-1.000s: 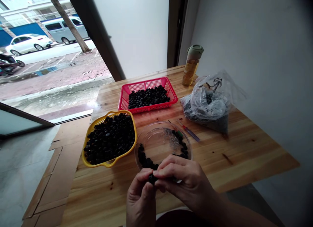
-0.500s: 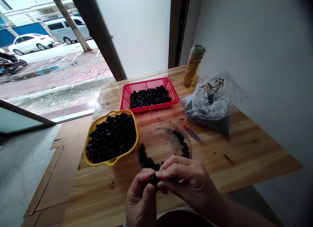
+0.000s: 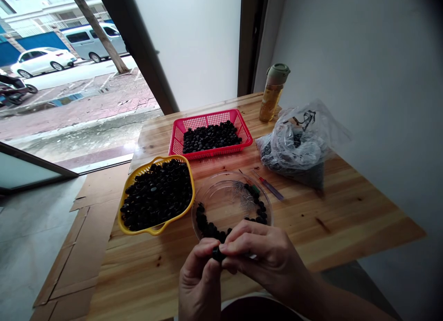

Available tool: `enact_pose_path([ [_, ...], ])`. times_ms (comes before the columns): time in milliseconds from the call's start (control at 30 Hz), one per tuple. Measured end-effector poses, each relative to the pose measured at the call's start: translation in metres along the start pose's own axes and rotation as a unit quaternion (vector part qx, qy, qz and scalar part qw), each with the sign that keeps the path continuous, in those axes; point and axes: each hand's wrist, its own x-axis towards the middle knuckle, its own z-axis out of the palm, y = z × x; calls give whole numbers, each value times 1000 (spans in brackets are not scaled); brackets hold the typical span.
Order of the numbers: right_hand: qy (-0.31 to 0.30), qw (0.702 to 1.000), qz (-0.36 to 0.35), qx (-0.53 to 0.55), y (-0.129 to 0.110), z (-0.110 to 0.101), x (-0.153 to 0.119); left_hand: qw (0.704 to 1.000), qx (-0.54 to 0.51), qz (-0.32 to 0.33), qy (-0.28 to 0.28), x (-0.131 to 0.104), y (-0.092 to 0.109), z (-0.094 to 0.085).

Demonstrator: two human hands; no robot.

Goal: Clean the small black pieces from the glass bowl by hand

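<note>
Between my two hands is a small black round cap-like piece (image 3: 217, 254), pinched at the near edge of the table. My left hand (image 3: 200, 275) grips it with thumb and forefinger. My right hand (image 3: 259, 249) closes on it from the right, fingertips pressed against it. Just beyond my hands lies a clear round plastic tray (image 3: 224, 192), its near side partly hidden by them. Around its rim sit several black pieces (image 3: 209, 228), and thin metal pins (image 3: 245, 196) lie scattered toward its far right.
A yellow basket (image 3: 122, 219) heaped with black pieces stands left; a red basket (image 3: 177, 136) holds more behind. A screwdriver (image 3: 272, 188) lies right of the tray, near a filled plastic bag (image 3: 297, 145). A bottle (image 3: 273, 92) stands at the back of the wooden table (image 3: 346, 205).
Both hands keep the same pinch on the black piece, with barely any movement. The view has shifted very slightly.
</note>
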Motion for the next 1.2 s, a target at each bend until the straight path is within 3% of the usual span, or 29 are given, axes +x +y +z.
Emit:
enact_pose_path([
  [167,-2,1000,-3,12,1,1,0,1000,-8,7,-7,2,-3,-5],
  [400,-4,996,37,75,7,2,-3,991,-5,12,-130,13,-6,-23],
  [633,-64,976,94,185,12,-4,6,978,-3,-5,-211,17,-1,-27],
  [933,-122,929,191,293,6,-12,16,970,29,-29,-239,14,7,-28],
  [1100,-133,860,317,378,10,-10,20,966,63,-26,-249,17,13,-29],
  [1200,-142,827,349,417,14,-8,21,972,47,-26,-230,13,15,-22],
])
